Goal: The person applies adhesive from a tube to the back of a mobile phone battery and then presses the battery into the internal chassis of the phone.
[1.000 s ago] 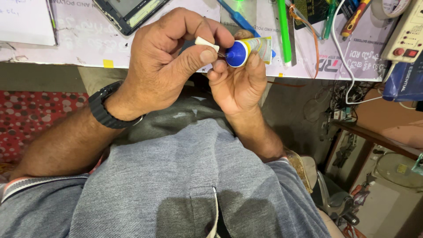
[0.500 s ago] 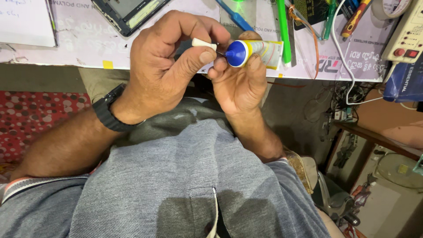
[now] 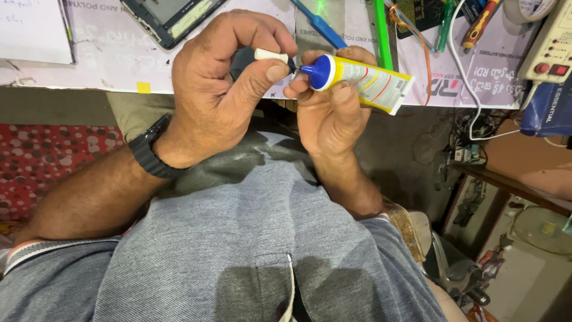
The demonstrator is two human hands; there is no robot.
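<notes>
My left hand [image 3: 220, 89], with a black watch [image 3: 149, 156] on its wrist, pinches a small cream-coloured piece [image 3: 268, 55] with a dark end between thumb and fingers. My right hand [image 3: 330, 116] grips a yellow glue tube [image 3: 366, 82] with a blue nozzle. The tube lies sideways, and its nozzle tip points left and meets the dark end of the small piece. Both hands are held above my lap, just in front of the table edge.
On the table behind lie an opened tablet [image 3: 173, 15], a blue tool [image 3: 319, 24], a green stick [image 3: 381, 30], a screwdriver [image 3: 479, 24], a white box with red buttons [image 3: 551, 48] and a white cable [image 3: 471, 89]. A cluttered shelf stands at lower right.
The tube has turned from facing the camera to lying sideways, its nozzle now brought against the small piece in my left hand. Both hands stay close together.
</notes>
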